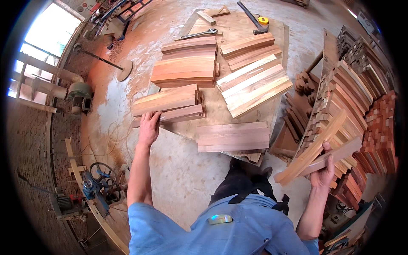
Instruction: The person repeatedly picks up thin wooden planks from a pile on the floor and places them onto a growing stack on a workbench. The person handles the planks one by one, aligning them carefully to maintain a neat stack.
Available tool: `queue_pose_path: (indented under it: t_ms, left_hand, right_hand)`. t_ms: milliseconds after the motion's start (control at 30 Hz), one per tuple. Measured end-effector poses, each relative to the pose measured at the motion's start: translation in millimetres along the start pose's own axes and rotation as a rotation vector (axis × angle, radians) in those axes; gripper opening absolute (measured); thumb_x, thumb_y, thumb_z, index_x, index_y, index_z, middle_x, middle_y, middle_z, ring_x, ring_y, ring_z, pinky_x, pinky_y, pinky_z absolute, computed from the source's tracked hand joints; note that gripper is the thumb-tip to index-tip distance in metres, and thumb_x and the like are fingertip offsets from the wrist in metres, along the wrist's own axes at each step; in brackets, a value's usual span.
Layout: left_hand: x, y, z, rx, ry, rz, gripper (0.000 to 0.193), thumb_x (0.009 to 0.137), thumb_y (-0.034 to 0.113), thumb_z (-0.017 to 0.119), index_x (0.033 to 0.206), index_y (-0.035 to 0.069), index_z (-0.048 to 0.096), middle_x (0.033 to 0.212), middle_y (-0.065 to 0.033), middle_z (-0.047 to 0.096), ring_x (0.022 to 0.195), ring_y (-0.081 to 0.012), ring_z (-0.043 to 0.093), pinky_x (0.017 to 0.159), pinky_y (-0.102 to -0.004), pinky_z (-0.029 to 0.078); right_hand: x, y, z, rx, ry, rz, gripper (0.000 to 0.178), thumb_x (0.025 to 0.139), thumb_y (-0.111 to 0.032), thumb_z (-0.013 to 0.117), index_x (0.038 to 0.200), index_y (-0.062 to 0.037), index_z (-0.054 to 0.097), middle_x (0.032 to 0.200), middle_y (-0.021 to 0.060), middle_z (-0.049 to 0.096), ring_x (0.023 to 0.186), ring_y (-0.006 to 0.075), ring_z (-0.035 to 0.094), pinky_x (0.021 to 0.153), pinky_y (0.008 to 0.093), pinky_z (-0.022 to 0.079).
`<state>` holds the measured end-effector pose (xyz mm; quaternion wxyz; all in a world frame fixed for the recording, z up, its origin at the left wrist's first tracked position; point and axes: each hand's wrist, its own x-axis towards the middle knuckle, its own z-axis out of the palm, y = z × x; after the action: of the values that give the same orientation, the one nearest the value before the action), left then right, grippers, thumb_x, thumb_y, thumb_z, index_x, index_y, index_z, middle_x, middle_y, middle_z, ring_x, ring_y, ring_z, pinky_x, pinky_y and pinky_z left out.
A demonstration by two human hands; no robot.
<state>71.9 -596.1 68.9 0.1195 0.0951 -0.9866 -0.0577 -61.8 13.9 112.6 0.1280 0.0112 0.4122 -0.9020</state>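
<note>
My left hand (148, 129) is bent over the left part of a narrow reddish-brown wooden board (182, 113) at the front of a small stack. Its fingertips reach over the board's upper edge, and the thumb side is partly hidden. Behind it lies a wider light-brown board (163, 100). Out to the right, my right hand (323, 170) is closed around two wooden boards held in the air. One is a yellowish-brown board (312, 148), the other a paler greyish-brown board (340, 154); they cross at an angle and touch near the lower end.
On the plywood-topped table (208, 100) lie more board stacks (185, 68), pale boards (255, 87), a purplish-brown panel (233, 137), an adjustable wrench (199, 34), a hammer (255, 21) and a yellow tape measure (263, 20). Tall wood piles (340, 97) stand right; a machine with a handwheel (102, 176) stands left.
</note>
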Motion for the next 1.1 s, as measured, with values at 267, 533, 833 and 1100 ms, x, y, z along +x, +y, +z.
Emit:
queue_pose_path:
  t_ms: [267,533,833,1100]
  left_hand:
    - [-2.2,-32.3,22.1,0.149,0.116,0.035,0.037,0.088,0.005,0.058,0.125,0.009,0.062,0.12,-0.0142,0.06,0.114,-0.0335,0.055,0.098,-0.0433,0.045]
    - [-10.3,-10.1,25.9,0.063,0.182,-0.132,0.049,0.09,0.005,0.06,0.138,0.002,0.05,0.134,-0.021,0.056,0.126,-0.0387,0.051,0.107,-0.044,0.042]
    - [18.8,252.4,2.9,-1.187,-0.693,-0.113,0.048,0.091,0.013,0.063,0.135,0.001,0.049,0.118,-0.0141,0.064,0.104,-0.021,0.062,0.088,-0.0327,0.051]
    - [26.7,285.6,33.8,-1.386,-0.759,-0.132,0.045,0.089,0.014,0.066,0.128,0.001,0.049,0.101,-0.0171,0.067,0.093,-0.0265,0.065,0.081,-0.0378,0.051]
  right_hand:
    - [12.2,38.7,50.8,-0.054,-0.061,0.053,0.05,0.093,-0.04,0.062,0.133,-0.0104,0.052,0.134,0.0207,0.052,0.127,0.0366,0.05,0.108,0.0498,0.04]
    - [36.7,84.8,77.7,0.072,0.086,0.147,0.038,0.092,-0.02,0.062,0.127,-0.0055,0.058,0.125,0.0113,0.057,0.119,0.0277,0.053,0.105,0.046,0.042]
    - [46.3,100.5,104.7,0.02,0.055,0.259,0.039,0.094,-0.021,0.059,0.129,-0.0041,0.054,0.125,0.0128,0.057,0.117,0.0297,0.055,0.103,0.0452,0.043]
    - [35.2,74.6,87.4,0.153,0.127,0.073,0.036,0.096,-0.03,0.06,0.123,-0.007,0.054,0.112,0.0156,0.063,0.104,0.0288,0.062,0.091,0.0483,0.053]
